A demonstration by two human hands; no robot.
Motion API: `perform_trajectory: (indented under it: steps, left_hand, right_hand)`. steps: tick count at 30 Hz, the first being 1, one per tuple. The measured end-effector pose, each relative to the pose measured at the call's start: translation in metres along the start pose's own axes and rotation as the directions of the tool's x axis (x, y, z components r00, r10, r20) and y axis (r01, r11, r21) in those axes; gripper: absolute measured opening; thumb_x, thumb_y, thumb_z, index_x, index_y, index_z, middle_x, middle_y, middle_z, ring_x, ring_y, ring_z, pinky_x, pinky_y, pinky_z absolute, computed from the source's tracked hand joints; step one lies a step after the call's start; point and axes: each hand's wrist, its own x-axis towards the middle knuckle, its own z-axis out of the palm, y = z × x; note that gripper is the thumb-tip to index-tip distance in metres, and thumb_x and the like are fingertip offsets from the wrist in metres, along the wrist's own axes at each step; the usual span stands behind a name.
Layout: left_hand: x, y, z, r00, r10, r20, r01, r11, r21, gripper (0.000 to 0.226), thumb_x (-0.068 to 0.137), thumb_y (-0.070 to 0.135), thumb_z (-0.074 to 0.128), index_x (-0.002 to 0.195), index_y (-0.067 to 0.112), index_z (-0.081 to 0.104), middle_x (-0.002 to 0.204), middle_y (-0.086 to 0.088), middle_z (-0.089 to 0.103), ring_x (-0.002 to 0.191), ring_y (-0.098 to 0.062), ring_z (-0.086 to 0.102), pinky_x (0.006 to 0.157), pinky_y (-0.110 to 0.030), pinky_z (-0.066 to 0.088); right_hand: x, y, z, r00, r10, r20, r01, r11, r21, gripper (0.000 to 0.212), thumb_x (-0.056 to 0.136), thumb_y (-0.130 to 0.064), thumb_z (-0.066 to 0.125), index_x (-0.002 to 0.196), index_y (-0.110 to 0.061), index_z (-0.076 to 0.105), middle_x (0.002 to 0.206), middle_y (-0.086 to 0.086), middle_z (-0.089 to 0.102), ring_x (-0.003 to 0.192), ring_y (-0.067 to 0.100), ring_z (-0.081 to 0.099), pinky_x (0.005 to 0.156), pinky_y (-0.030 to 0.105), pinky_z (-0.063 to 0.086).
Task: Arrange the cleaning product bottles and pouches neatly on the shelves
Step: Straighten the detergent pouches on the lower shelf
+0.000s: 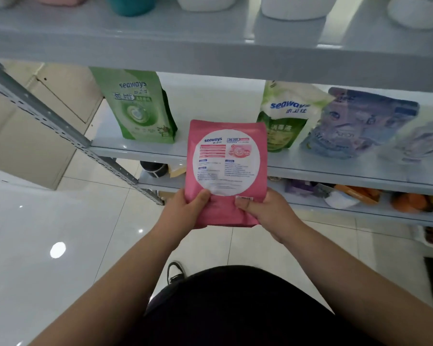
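A pink pouch (226,168) with a round white label is held upright in front of the middle shelf (335,172). My left hand (183,211) grips its lower left corner, thumb on the front. My right hand (265,211) grips its lower right corner, thumb across the front. On the middle shelf a green pouch (139,108) stands at the left. A green and white pouch (285,116) and a blue pouch (355,123) lean at the right, with a pale, blurred pouch (420,143) beyond them. A gap lies between the two green pouches.
The upper shelf (210,46) carries a teal bottle (131,5) and white bottles (293,7). The lower shelf (360,211) holds mixed orange and purple items. A grey perforated upright (60,128) slants at the left. Glossy white floor tiles lie below.
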Motion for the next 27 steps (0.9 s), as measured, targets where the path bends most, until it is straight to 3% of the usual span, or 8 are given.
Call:
perform_trajectory:
  steps: [4,8,11,14,17,22,25,27]
  left_hand:
    - [0.002,0.01,0.012,0.995,-0.094,-0.022,0.092,0.992,-0.087,0.036,0.101,0.046,0.055,0.109,0.011,0.062,0.103,-0.012,0.069,0.08,-0.029,0.073,0.06,-0.039,0.062]
    - [-0.001,0.003,0.022,0.986,-0.147,-0.084,0.107,0.926,-0.361,0.022,0.107,0.013,0.044,0.095,0.021,0.061,0.081,-0.008,0.056,0.049,-0.013,0.057,0.037,-0.021,0.041]
    - [-0.005,-0.001,0.031,0.955,-0.285,0.081,0.252,0.636,-0.73,0.032,0.098,-0.002,0.028,0.08,0.011,0.05,0.061,-0.007,0.043,0.038,-0.014,0.04,0.031,-0.015,0.028]
    - [-0.008,-0.004,0.034,0.934,-0.208,0.292,0.357,0.485,-0.798,0.03,0.099,0.007,0.028,0.074,0.011,0.045,0.051,-0.001,0.039,0.033,-0.011,0.036,0.025,-0.014,0.027]
    - [-0.007,-0.004,0.024,0.857,-0.01,0.515,0.469,0.425,-0.774,0.029,0.094,0.02,0.051,0.067,0.011,0.06,0.05,0.0,0.045,0.031,-0.012,0.045,0.025,-0.014,0.033]
    - [0.007,0.004,-0.012,0.799,-0.032,0.601,0.471,0.656,-0.59,0.019,0.088,0.025,0.05,0.092,0.013,0.064,0.069,-0.004,0.063,0.053,-0.015,0.061,0.039,-0.021,0.049]
    - [0.018,-0.01,-0.038,0.868,0.025,0.497,0.263,0.825,-0.501,0.032,0.091,0.028,0.055,0.117,0.011,0.064,0.111,-0.013,0.074,0.094,-0.032,0.074,0.078,-0.048,0.063]
    - [0.028,-0.019,-0.063,0.87,0.055,0.489,0.239,0.821,-0.519,0.048,0.093,0.03,0.06,0.135,0.007,0.057,0.136,-0.022,0.062,0.119,-0.046,0.062,0.1,-0.068,0.047]
  right_hand:
    - [-0.006,-0.018,-0.009,0.996,0.063,0.069,-0.071,0.991,0.114,0.016,0.091,-0.033,0.074,0.105,-0.025,0.074,0.107,0.0,0.078,0.095,0.017,0.075,0.088,0.044,0.061]
    - [-0.006,-0.03,-0.014,0.943,0.22,0.249,-0.318,0.818,0.48,0.04,0.09,-0.051,0.055,0.097,-0.015,0.072,0.092,0.007,0.075,0.083,0.022,0.072,0.074,0.039,0.058]
    - [0.0,-0.02,0.002,0.916,0.281,0.286,-0.366,0.878,0.309,0.051,0.08,-0.057,0.066,0.11,-0.016,0.07,0.104,0.003,0.074,0.107,0.02,0.067,0.089,0.037,0.051]
    - [0.001,-0.011,0.028,0.873,0.286,0.396,-0.395,0.889,0.229,0.065,0.074,-0.059,0.082,0.122,-0.019,0.066,0.116,0.0,0.069,0.119,0.021,0.061,0.098,0.045,0.05]
    - [0.004,-0.022,0.051,0.872,0.14,0.469,-0.347,0.853,0.39,0.066,0.068,-0.044,0.09,0.119,-0.011,0.065,0.094,0.008,0.068,0.083,0.021,0.069,0.077,0.047,0.063]
    - [0.009,-0.043,0.078,0.963,0.093,0.251,-0.213,0.833,0.51,0.035,0.08,-0.018,0.08,0.106,-0.009,0.059,0.072,0.002,0.064,0.054,0.013,0.06,0.049,0.027,0.054]
    - [0.015,-0.055,0.083,0.978,0.09,0.185,-0.168,0.871,0.461,0.012,0.092,-0.002,0.066,0.102,-0.006,0.062,0.073,0.0,0.073,0.057,0.007,0.064,0.051,0.018,0.052]
    - [0.021,-0.057,0.087,0.987,0.102,0.127,-0.147,0.893,0.425,0.027,0.085,-0.008,0.079,0.107,-0.008,0.063,0.078,0.001,0.073,0.058,0.007,0.059,0.052,0.019,0.05]
